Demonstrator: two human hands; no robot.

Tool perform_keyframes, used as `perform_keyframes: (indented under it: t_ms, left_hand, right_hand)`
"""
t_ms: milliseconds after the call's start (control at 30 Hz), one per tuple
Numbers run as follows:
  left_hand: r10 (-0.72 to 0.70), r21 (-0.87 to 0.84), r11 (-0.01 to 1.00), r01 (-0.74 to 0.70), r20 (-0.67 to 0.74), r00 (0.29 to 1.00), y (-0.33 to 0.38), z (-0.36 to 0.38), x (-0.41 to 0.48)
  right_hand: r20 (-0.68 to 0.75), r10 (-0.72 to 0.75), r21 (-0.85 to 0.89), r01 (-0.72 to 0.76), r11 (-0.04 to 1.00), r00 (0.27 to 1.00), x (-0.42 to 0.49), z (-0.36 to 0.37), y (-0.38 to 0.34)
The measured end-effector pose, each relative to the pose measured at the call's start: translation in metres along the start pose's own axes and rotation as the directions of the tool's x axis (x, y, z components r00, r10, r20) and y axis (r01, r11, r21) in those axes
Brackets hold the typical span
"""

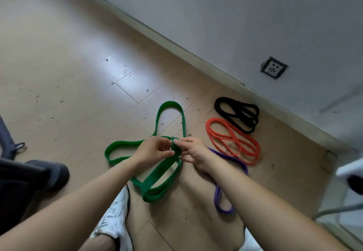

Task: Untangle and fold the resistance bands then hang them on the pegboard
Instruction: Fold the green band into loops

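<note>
A wide green resistance band (pixel 157 174) lies looped and twisted on the wooden floor in front of me. My left hand (pixel 152 150) and my right hand (pixel 193 150) meet over its crossing point, and the fingers of both pinch the green band there. A purple band (pixel 219 193) lies partly under my right forearm. To the right an orange band (pixel 233 140) lies folded in loops, and a black band (pixel 237 114) lies folded beyond it near the wall. No pegboard is in view.
A grey wall (pixel 255 25) with a socket (pixel 273 67) and a skirting board runs diagonally on the right. My white shoe (pixel 115 217) is at the bottom centre. A dark bag or chair base (pixel 29 182) sits at the left. Small debris dots the floor.
</note>
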State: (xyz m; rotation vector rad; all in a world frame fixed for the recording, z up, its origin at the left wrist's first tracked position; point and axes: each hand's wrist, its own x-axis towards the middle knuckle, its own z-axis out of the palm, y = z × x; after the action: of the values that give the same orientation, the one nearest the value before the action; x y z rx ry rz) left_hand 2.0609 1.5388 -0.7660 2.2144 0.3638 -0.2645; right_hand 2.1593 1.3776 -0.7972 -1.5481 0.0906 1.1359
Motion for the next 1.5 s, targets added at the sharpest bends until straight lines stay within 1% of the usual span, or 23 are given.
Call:
perform_keyframes:
  t_ms: [67,100,133,167,233,267,367,400,433,500,600,667,733,867,967,1033,1100,1133,1233,1333,1433,1500]
  left_hand:
    - [0.012,0.047,0.999,-0.021,0.174,0.985,0.007,-0.020,-0.010]
    - [0.003,0.083,0.996,-0.025,0.255,0.967,0.011,-0.030,-0.015]
    - [-0.001,0.128,0.991,-0.040,0.306,0.952,0.015,-0.040,-0.018]
    - [-0.001,0.188,0.980,-0.063,0.320,0.947,0.018,-0.051,-0.020]
    - [0.002,0.280,0.956,-0.090,0.299,0.954,0.029,-0.072,-0.025]
    - [0.004,0.310,0.946,-0.095,0.284,0.959,0.037,-0.082,-0.029]
    - [0.008,0.335,0.936,-0.113,0.301,0.954,0.062,-0.106,-0.039]
    - [0.000,0.330,0.938,-0.109,0.313,0.950,0.069,-0.112,-0.042]
    - [0.000,0.308,0.946,-0.102,0.314,0.949,0.076,-0.116,-0.046]
    - [0.015,0.210,0.975,-0.077,0.279,0.960,0.089,-0.124,-0.053]
    - [0.085,0.022,0.996,-0.091,0.205,0.975,0.116,-0.133,-0.070]
    - [0.124,-0.069,0.991,-0.112,0.205,0.971,0.137,-0.142,-0.081]
    - [0.179,-0.121,0.980,-0.157,0.203,0.963,0.158,-0.155,-0.089]
    - [0.297,-0.197,0.941,-0.276,0.084,0.951,0.200,-0.181,-0.097]
    - [0.373,-0.316,0.879,-0.356,-0.008,0.928,0.228,-0.190,-0.096]
    - [0.390,-0.375,0.839,-0.393,-0.088,0.917,0.238,-0.189,-0.089]
    - [0.385,-0.371,0.831,-0.414,-0.154,0.910,0.243,-0.186,-0.079]
    - [0.379,-0.370,0.833,-0.412,-0.160,0.911,0.245,-0.183,-0.073]
    - [0.360,-0.382,0.844,-0.377,-0.117,0.925,0.245,-0.173,-0.055]
    - [0.360,-0.288,0.879,-0.380,-0.122,0.925,0.244,-0.165,-0.042]
    - [0.404,-0.117,0.903,-0.413,-0.089,0.910,0.241,-0.171,-0.029]
    - [0.393,-0.025,0.918,-0.396,-0.067,0.917,0.240,-0.179,-0.023]
  right_hand:
    - [0.050,-0.011,-0.085,0.015,0.996,0.999,-0.013,0.002,-0.006]
    - [0.051,-0.025,-0.175,0.033,0.984,0.998,-0.021,0.004,-0.010]
    - [0.043,-0.053,-0.285,0.063,0.956,0.998,-0.029,0.006,-0.015]
    - [0.035,-0.095,-0.405,0.101,0.909,0.995,-0.038,0.008,-0.021]
    - [0.051,-0.186,-0.626,0.176,0.759,0.981,-0.054,0.012,-0.034]
    - [0.075,-0.218,-0.695,0.207,0.689,0.973,-0.062,0.013,-0.042]
    - [0.151,-0.285,-0.821,0.280,0.498,0.947,-0.091,0.015,-0.074]
    - [0.173,-0.310,-0.844,0.303,0.442,0.935,-0.101,0.015,-0.086]
    - [0.192,-0.342,-0.850,0.330,0.411,0.920,-0.112,0.016,-0.098]
    - [0.215,-0.414,-0.822,0.392,0.413,0.885,-0.137,0.019,-0.124]
    - [0.245,-0.509,-0.742,0.498,0.449,0.825,-0.176,0.022,-0.161]
    - [0.285,-0.547,-0.695,0.562,0.448,0.787,-0.201,0.025,-0.186]
    - [0.310,-0.590,-0.652,0.618,0.438,0.746,-0.226,0.029,-0.209]
    - [0.274,-0.711,-0.475,0.734,0.485,0.648,-0.268,0.032,-0.247]
    - [0.202,-0.794,-0.299,0.808,0.507,0.573,-0.288,0.030,-0.271]
    - [0.153,-0.824,-0.173,0.836,0.521,0.546,-0.294,0.027,-0.282]
    - [0.127,-0.833,-0.057,0.842,0.536,0.539,-0.295,0.021,-0.289]
    - [0.117,-0.835,0.006,0.840,0.542,0.538,-0.293,0.017,-0.292]
    - [0.067,-0.846,0.157,0.832,0.533,0.529,-0.282,0.001,-0.297]
    - [0.000,-0.837,0.184,0.823,0.538,0.547,-0.273,-0.016,-0.299]
    - [-0.073,-0.820,0.193,0.815,0.547,0.568,-0.262,-0.036,-0.295]
    - [-0.116,-0.809,0.193,0.812,0.551,0.576,-0.255,-0.044,-0.292]
